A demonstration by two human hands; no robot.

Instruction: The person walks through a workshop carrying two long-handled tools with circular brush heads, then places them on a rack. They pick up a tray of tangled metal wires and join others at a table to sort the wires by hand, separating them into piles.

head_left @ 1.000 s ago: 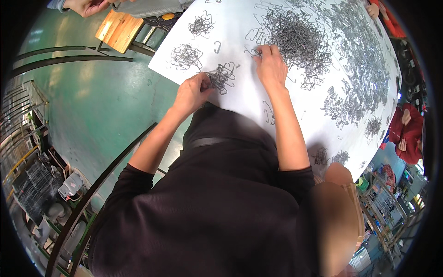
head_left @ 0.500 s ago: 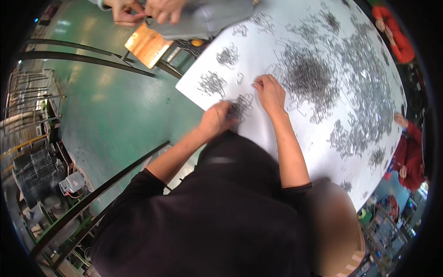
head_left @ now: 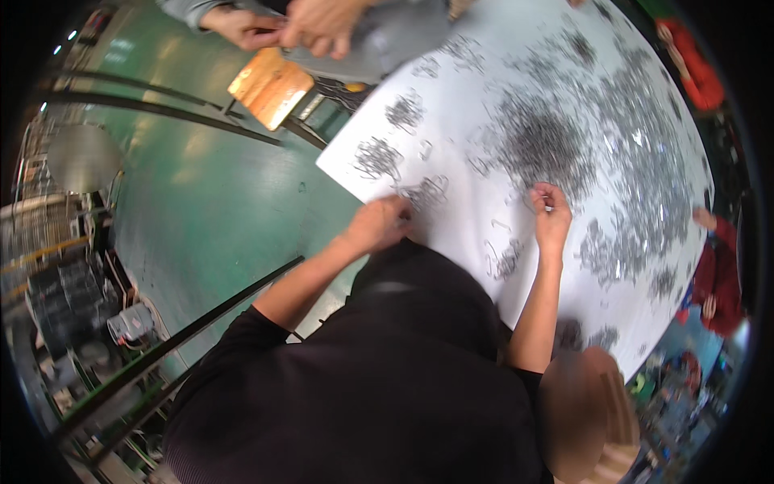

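Metal clips (head_left: pixel 540 145) cover white surface (head_left: pixel 484 218); right hand (head_left: pixel 551 216) has moved rightward, fingers pinching one clip; left hand (head_left: pixel 379 224) fingers curled, grip unclear.

A white table (head_left: pixel 451 234) is carrying heaps of small grey metal clips. The biggest heap (head_left: pixel 548 137) is lying near its middle; smaller bunches (head_left: pixel 377 157) are sitting toward the table's left corner, and others (head_left: pixel 613 250) are spreading right of the big heap.

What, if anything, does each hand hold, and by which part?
Right hand: a small wire piece, pinched between its fingers. Left hand: rests on a small wire pile; hold cannot be told.
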